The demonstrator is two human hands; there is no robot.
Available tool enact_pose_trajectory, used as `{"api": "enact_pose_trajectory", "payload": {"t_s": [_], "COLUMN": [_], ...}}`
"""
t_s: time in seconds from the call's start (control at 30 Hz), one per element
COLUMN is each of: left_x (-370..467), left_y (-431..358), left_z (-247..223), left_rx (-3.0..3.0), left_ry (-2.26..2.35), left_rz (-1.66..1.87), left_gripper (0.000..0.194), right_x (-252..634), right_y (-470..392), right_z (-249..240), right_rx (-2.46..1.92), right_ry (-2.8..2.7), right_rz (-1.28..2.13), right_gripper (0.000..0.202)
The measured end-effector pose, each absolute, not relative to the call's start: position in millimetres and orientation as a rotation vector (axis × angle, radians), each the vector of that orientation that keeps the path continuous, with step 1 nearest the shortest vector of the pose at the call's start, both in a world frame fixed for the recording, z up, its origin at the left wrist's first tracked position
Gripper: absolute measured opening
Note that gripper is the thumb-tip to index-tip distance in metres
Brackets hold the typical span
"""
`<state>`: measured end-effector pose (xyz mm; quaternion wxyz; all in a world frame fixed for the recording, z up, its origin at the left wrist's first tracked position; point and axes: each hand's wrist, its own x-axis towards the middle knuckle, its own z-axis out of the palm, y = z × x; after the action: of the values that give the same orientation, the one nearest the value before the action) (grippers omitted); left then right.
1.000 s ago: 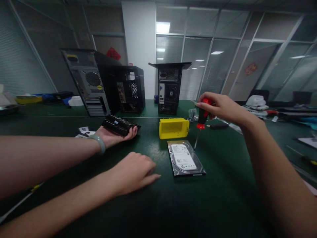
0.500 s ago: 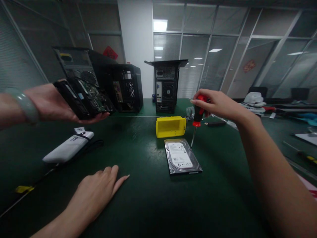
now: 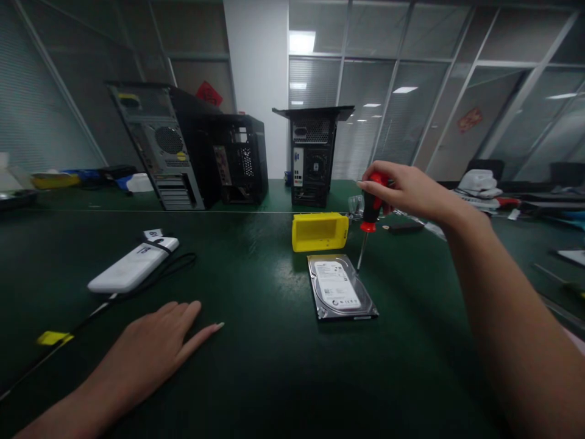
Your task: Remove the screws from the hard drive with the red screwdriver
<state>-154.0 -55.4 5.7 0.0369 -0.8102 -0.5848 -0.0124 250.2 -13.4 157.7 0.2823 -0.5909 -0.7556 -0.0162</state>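
Note:
My right hand (image 3: 397,190) is closed around the red and black handle of a screwdriver (image 3: 371,210). Its shaft points down, and the tip meets the upper right edge of a hard drive (image 3: 338,288), or is just beside it; I cannot tell which. The drive lies flat with its white label facing up. Down on the table to the left, my left hand (image 3: 158,341) rests palm down, its thumb stretched out toward the drive and nothing in it.
Behind the drive stands a yellow open box (image 3: 320,233). A white power bank (image 3: 133,265) with a black strap and cable lies at left on the green table (image 3: 256,366). Black computer cases (image 3: 313,160) stand at the back. A dark tool (image 3: 406,228) lies right of the screwdriver.
Another person's hand, holding a drive with a bare circuit board at left, has gone out of view. My left hand has shifted slightly left and its thumb is wider apart.

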Motion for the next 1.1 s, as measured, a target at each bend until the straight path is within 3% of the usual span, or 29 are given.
{"api": "enact_pose_trajectory", "payload": {"t_s": [0.3, 0.6, 0.87, 1.1], "left_x": [-125, -174, -169, -169], "left_y": [-62, -64, -51, -38], "left_z": [18, 2, 13, 6], "left_rx": [-2.504, -2.627, -2.753, -2.697], "left_ry": [-1.774, -1.734, -1.314, -1.300], "left_rz": [0.239, 0.061, 0.110, 0.007], "left_gripper": [0.041, 0.053, 0.046, 0.050], "right_x": [250, 251, 249, 250], "right_y": [-13, -12, -12, -13], "right_z": [157, 156, 158, 158], "right_rx": [-1.577, -1.560, -1.593, -1.620], "right_ry": [-2.030, -2.024, -2.038, -2.027], "right_rz": [-0.044, -0.033, -0.055, -0.024], "right_gripper": [0.038, 0.038, 0.038, 0.039]}}
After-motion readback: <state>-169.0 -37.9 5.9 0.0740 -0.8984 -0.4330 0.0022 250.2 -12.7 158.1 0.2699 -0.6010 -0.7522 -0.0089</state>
